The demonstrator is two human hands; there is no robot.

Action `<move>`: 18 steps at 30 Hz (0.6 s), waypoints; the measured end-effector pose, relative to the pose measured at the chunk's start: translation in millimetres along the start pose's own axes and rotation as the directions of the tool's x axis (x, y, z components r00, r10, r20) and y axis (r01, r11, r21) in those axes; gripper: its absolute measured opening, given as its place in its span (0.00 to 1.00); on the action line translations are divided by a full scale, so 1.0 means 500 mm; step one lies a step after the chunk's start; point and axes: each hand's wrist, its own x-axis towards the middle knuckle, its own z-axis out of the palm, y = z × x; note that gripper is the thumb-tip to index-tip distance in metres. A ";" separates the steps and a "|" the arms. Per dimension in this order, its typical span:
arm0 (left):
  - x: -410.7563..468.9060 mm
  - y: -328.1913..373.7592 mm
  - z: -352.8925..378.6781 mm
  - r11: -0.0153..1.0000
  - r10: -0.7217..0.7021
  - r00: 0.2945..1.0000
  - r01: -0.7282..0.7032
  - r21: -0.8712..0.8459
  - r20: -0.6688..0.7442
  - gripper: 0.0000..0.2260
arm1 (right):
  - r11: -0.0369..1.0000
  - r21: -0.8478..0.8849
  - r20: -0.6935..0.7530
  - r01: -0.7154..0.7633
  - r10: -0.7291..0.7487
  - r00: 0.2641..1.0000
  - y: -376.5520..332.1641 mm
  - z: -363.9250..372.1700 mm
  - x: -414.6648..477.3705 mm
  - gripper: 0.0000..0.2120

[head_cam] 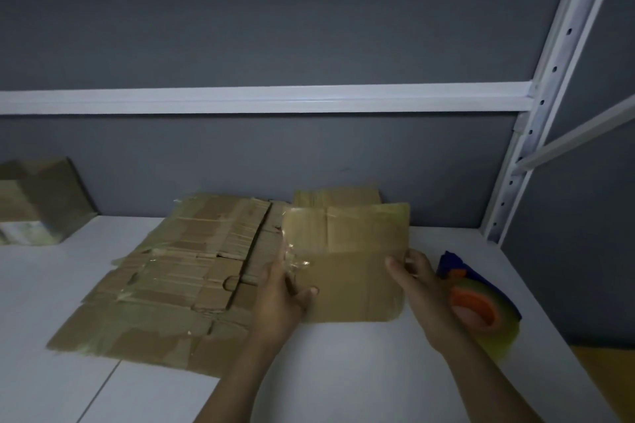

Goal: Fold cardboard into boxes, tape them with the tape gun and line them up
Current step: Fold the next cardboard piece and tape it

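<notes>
1. Left hand [281, 295] gripping the left edge of a flat cardboard piece [347, 261], thumb on top, fingers hidden beneath.
2. Right hand [419, 282] gripping the same piece at its right edge, thumb on top.
3. Cardboard piece held tilted, near edge low over the white counter [343, 371], old clear tape crinkled at its left side.
4. Just left of it, a spread stack of flattened cardboard [178, 278] lying on the counter, reaching back to the grey wall.
5. Tape gun [481, 302] on the counter just right of the right hand: blue body, orange hub, clear roll, partly hidden behind the wrist.
6. 1 folded box [37, 199] standing far left against the wall.
</notes>
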 end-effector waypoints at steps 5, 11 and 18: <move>-0.026 0.038 -0.025 0.973 0.164 0.986 -0.168 -0.162 -0.034 0.31 | 0.986 0.161 -0.146 0.045 -0.021 0.989 -0.023 -0.015 0.013 0.20; -0.022 0.105 -0.063 0.894 0.001 0.998 0.024 -0.447 0.055 0.30 | 0.999 0.027 -0.045 -0.041 0.043 0.998 -0.066 -0.046 0.040 0.17; 0.065 0.158 -0.081 0.968 -0.171 0.899 0.076 0.240 0.403 0.35 | 0.886 -0.463 0.312 0.026 0.136 0.940 -0.060 -0.082 0.031 0.34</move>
